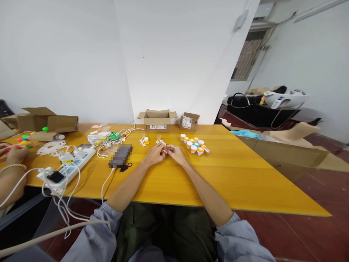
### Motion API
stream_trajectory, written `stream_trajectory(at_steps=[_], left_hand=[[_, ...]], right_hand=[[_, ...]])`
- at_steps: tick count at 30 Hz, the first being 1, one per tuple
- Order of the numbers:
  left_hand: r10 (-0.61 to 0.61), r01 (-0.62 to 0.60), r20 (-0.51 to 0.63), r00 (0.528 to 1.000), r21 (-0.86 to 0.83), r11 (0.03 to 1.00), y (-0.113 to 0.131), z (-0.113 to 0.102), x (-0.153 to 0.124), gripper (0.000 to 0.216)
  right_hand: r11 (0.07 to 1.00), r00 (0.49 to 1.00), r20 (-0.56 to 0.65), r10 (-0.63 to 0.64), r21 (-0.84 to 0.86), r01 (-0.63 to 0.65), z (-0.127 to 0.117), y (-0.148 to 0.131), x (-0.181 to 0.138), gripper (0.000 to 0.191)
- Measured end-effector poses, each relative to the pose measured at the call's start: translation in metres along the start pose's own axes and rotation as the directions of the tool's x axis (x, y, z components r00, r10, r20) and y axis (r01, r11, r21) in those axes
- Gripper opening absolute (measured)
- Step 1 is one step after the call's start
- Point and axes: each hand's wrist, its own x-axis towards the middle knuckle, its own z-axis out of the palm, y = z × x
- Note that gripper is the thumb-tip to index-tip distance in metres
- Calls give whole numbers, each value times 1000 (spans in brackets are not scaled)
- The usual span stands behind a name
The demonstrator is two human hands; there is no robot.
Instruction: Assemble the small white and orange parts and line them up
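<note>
My left hand (156, 154) and my right hand (176, 154) meet over the table, fingers closed round a small clear jar (164, 148). Fingers cover most of that jar, so its details are hidden. Just beyond my hands are an uncapped clear jar (158, 137) and small white pieces (161, 141). To their left lie several white parts (142, 142), an orange lid (147, 142) and another clear jar (143, 135). Right of my right hand stands a cluster of lidded jars (193, 149), with white, orange and blue lids. One clear jar (207, 149) lies tipped at the cluster's edge.
Two cardboard boxes, a wide open one (157, 120) and a smaller one (188, 122), stand against the wall. On the left are a dark blurred device (120, 156), a power strip (71, 171) with cables, and another person's hand (16, 155) by colourful balls (24, 140).
</note>
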Motion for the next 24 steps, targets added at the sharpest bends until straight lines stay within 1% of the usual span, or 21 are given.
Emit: stream_trajectory(at_steps=[6, 15, 24], left_hand=[[7, -7, 4, 1000, 21, 1000, 0, 0, -1, 20], [14, -15, 27, 1000, 43, 999, -3, 1, -1, 23], [54, -55, 35, 998, 10, 998, -4, 0, 0, 20]], right_hand=[[1000, 1000, 14, 8, -10, -8, -2, -1, 0, 27], [1000, 1000, -7, 19, 5, -19, -3, 3, 1, 24], [999, 999, -2, 48, 20, -48, -4, 2, 0, 23]])
